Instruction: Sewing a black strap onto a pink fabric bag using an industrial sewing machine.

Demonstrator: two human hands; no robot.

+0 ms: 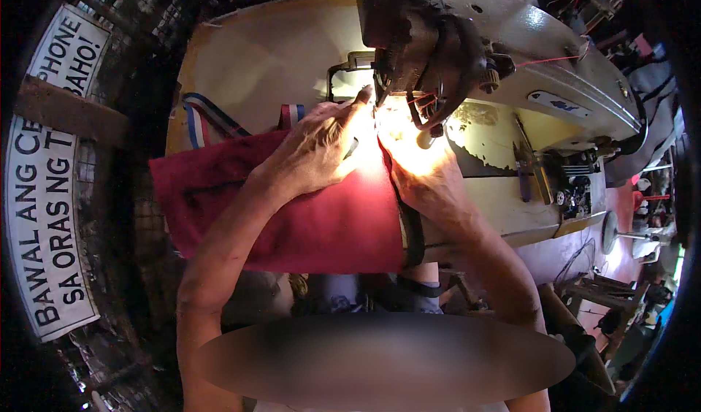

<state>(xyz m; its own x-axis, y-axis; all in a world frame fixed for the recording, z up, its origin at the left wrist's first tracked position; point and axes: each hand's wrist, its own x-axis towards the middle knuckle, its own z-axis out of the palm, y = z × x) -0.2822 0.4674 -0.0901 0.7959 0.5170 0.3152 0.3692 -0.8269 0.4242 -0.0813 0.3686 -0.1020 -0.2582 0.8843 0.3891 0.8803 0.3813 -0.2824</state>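
A red cloth with a dark strip along its right edge lies across the bed of a sewing machine and hangs over the front. My left hand holds the cloth from above, its fingers reaching to the needle area. On the other side of the needle, my right hand grips the cloth's right edge close to the dark strip. Bright lamp light washes out the fingertips of the right hand and the cloth under the needle. A striped red, white and blue ribbon shows behind the cloth.
Scissors or snips and a slim tool lie right of the machine bed. Red thread runs along the machine head. At the right front stands a bobbin winder. White signs and a wooden bar are at left.
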